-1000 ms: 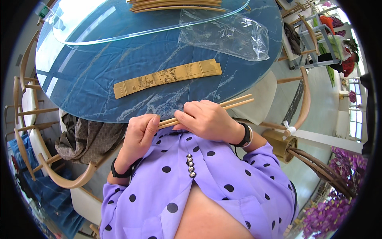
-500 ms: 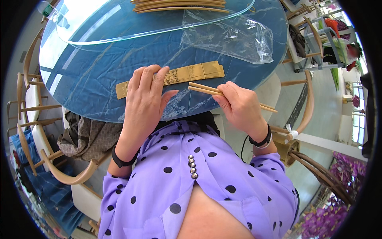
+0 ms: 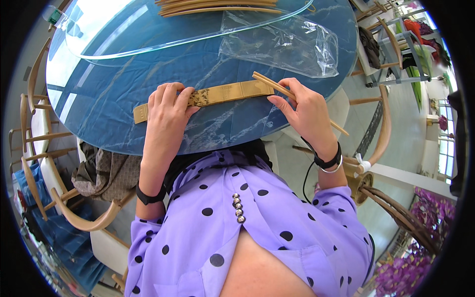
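Blue worktop (image 3: 109, 106), gold sleeves (image 3: 217, 94) toward six o'clock.
Your left fingers (image 3: 169, 93) lie together on them, grip unclear; right fingers (image 3: 298, 90) pinch chopsticks (image 3: 267, 81) at their three o'clock.

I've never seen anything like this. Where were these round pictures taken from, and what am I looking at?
There is no machine here, just a person's bare hands. Every picture comes from one wide fisheye camera worn on the person's head, looking down, so straight edges bend near the rim. The left hand is on a flat gold paper wrapper lying on a blue table. The right hand holds two thin chopsticks by the wrapper's right end. Farther back lie a clear plastic bag and more pale sticks.
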Demonstrator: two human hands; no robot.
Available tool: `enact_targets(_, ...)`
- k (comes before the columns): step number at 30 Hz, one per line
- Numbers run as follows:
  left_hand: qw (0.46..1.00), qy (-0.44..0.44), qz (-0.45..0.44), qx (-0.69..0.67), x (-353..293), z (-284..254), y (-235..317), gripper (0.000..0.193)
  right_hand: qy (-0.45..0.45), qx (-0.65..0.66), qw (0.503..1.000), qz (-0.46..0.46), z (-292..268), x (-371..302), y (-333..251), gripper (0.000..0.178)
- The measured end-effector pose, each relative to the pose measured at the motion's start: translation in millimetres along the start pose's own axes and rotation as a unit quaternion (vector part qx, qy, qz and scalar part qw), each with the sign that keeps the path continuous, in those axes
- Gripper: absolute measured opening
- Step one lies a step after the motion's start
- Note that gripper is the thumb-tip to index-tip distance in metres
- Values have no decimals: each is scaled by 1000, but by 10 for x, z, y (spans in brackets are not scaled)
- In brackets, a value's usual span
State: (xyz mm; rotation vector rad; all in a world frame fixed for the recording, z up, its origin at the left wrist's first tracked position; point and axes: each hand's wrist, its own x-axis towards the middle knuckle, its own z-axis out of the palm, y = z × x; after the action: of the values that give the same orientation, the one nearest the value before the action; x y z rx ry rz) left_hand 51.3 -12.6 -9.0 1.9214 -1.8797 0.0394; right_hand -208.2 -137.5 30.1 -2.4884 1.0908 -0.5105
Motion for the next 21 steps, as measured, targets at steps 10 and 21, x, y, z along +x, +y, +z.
enact_targets(10,999,20,44,7,114,110,166,43,-4,116,991,71,60,68,-53,30)
enact_targets(21,995,59,48,-59,-21,46,71,44,-138,265,945,135,-22,165,-25,28)
